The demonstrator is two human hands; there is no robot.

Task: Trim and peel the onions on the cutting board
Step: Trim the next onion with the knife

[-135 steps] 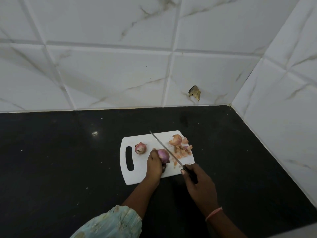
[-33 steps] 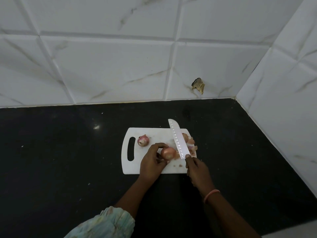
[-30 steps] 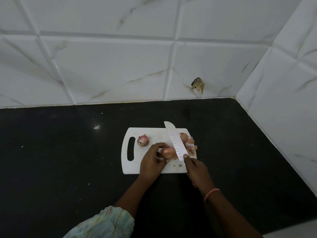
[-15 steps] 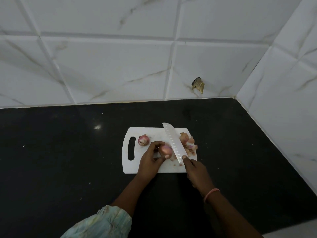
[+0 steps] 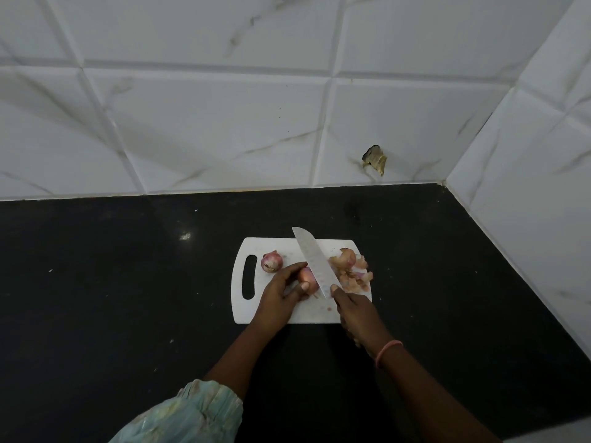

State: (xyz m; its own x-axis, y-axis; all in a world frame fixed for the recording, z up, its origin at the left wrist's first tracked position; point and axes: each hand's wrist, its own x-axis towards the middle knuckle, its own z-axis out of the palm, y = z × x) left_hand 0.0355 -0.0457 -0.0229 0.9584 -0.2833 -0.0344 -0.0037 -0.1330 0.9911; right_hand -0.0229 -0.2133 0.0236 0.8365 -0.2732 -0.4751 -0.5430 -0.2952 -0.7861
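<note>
While left hand [image 5: 281,294] grips onion [image 5: 307,278], right hand [image 5: 356,310]-held knife [image 5: 315,262] slightly nearer it than before.

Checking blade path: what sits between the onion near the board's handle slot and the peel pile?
Head view: the left hand grips a second onion, with the knife blade, held by the right hand, slanting across between the loose onion and peel pile.
</note>
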